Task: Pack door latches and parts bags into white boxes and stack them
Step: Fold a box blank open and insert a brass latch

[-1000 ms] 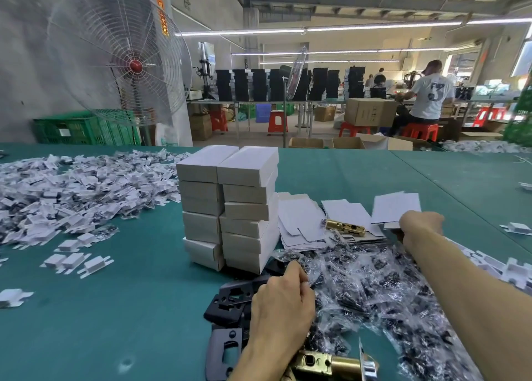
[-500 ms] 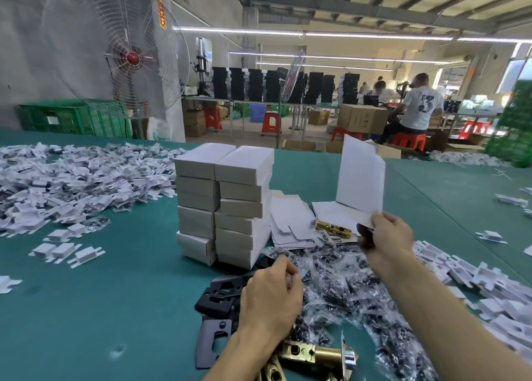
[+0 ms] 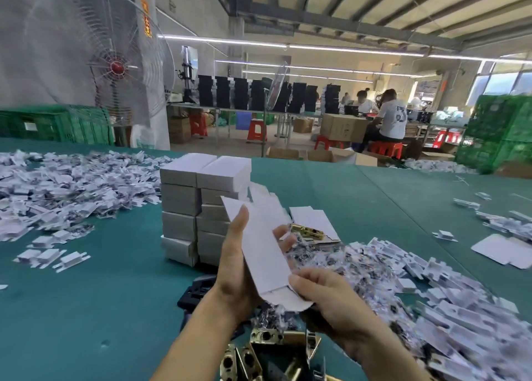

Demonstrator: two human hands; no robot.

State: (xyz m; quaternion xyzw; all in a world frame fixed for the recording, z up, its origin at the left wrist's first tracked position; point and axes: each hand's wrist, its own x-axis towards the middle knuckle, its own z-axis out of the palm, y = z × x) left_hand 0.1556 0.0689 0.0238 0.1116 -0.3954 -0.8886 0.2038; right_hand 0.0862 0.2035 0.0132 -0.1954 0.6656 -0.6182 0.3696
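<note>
One box between left hand, right hand

Both forearms bare, entering from bottom edge, converging at centre. Left hand upright, palm facing right, thumb straight up along near face of flat box, fingertips showing past its far edge. Right hand lower, just beside left, thumb pinching box's bottom end, fingers curled beneath.
</note>
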